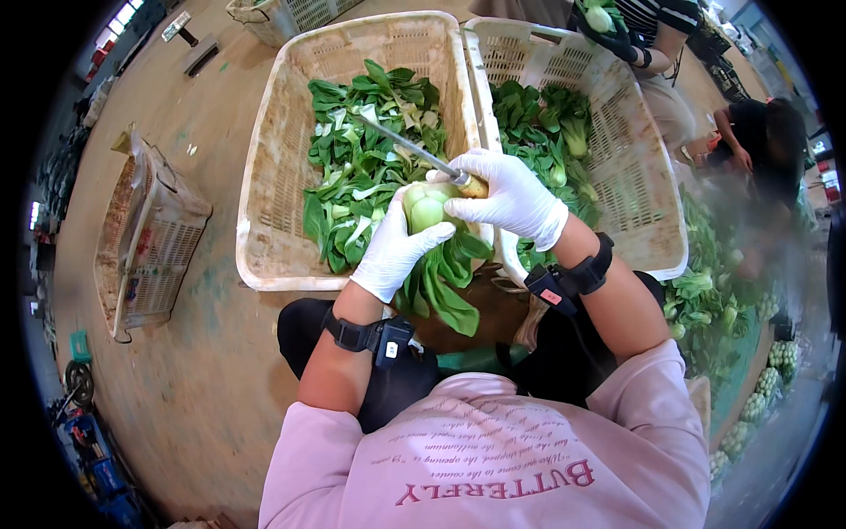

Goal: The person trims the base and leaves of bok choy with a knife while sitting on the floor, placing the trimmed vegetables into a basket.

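Observation:
My left hand [390, 249], in a white glove, is closed round a head of bok choy [426, 208]. Its pale base points up and away from me, and its green leaves hang down toward my lap. In my right hand [511, 196], also gloved in white, is a knife [407, 145] with a light wooden handle; the narrow blade points to the far left, above the left crate. The right fingertips touch or nearly touch the bok choy's base. Below both hands stand two dirty white plastic crates; the left crate [280, 167] holds loose leaves [357, 189].
The right crate [630, 167] contains more bok choy [551, 132]. A tall basket [167, 242] stands on the floor at left. Bok choy heads [705, 291] lie heaped at right. One co-worker [665, 35] holds bok choy beyond the right crate; another person [767, 145] crouches farther right.

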The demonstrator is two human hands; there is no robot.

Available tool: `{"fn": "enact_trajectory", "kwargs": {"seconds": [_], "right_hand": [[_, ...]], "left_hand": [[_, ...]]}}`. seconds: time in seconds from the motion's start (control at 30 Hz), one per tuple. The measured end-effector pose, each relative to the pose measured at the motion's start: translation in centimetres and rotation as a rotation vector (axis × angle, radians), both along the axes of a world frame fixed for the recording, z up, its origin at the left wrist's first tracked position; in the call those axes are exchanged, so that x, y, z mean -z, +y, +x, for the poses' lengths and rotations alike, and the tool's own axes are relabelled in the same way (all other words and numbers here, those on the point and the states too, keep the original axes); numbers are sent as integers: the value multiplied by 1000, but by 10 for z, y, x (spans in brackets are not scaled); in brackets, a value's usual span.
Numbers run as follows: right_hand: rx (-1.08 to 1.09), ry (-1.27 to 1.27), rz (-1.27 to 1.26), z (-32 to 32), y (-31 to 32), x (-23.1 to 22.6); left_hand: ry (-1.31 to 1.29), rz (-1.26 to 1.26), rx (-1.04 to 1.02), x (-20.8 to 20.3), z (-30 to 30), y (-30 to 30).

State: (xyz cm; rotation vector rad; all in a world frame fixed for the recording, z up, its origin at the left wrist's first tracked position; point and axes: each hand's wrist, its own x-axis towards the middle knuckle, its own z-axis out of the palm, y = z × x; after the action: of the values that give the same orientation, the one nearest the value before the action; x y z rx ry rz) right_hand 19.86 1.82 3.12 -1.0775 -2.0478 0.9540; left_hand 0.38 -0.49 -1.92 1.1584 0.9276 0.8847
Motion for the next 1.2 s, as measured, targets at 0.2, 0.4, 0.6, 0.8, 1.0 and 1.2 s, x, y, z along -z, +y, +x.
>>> {"fn": "enact_trajectory", "kwargs": {"seconds": [0.2, 0.4, 0.6, 0.8, 1.0, 1.2], "right_hand": [[-63, -64, -74, 8, 7, -10], [426, -45, 454, 10, 25, 7], [288, -282, 513, -7, -9, -3], [199, -545, 548, -14, -16, 4], [237, -483, 596, -17, -14, 16], [362, -889, 10, -9, 3, 11]], "left_hand": [[183, 70, 146, -8, -16, 5], [-166, -34, 239, -31, -15, -1], [-193, -3, -14, -2, -23, 5], [35, 61, -119, -4, -11, 2], [124, 63, -170, -3, -7, -2], [335, 315, -315, -18, -10, -7]]}}
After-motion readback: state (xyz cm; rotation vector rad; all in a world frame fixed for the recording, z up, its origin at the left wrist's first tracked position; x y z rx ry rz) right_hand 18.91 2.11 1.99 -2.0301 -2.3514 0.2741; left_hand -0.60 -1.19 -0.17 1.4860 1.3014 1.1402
